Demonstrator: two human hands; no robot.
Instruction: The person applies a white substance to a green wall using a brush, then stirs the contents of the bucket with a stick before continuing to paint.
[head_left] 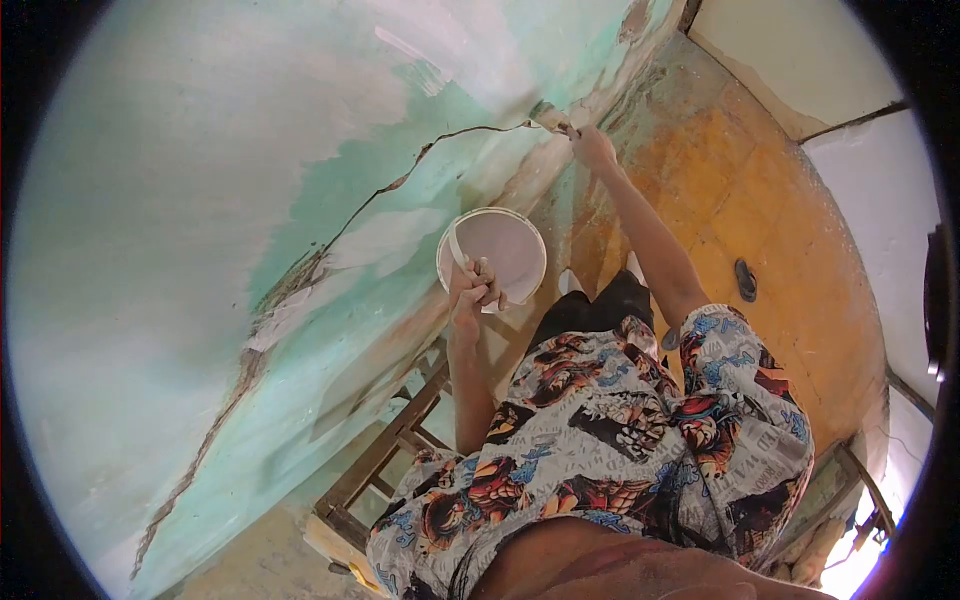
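High on the wall (200, 200), at the upper end of a long dark crack (400, 175) that runs through the green and white paint, the right hand (595, 148) is stretched out at full arm's length. Its fingers are closed round the handle of a putty knife (548, 114), and the pale blade lies against the plaster right at the crack's end.

Lower and nearer the body, the left hand (472, 292) is raised with its fingers curled tight over the near rim of a white bucket (497, 211). The bucket's round mouth faces the camera, just beside the wall. What it holds cannot be told; the inside only looks pale. The bucket sits between the two hands, touching the left and well apart from the right and the knife.

Below the left forearm stands a wooden frame (385, 455) close against the wall's foot. A patterned shirt (620, 430) fills the lower middle. Far below, towards the right, lies the orange-stained floor (760, 180) with a dark slipper (746, 280) on it.
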